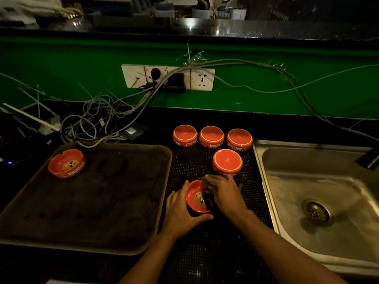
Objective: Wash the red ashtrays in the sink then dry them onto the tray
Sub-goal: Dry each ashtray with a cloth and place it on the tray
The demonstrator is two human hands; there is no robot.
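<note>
My left hand grips the rim of an upright red ashtray on the black mat between tray and sink. Inside that bowl my right hand presses a dark cloth. Just behind it another red ashtray lies upside down. A row of three upside-down red ashtrays stands farther back. One red ashtray sits upright in the far left corner of the dark tray. The steel sink is at the right.
A tangle of grey cables lies behind the tray, leading up to a white socket strip on the green wall. A dark tap part juts in over the sink's right edge. The drain is open.
</note>
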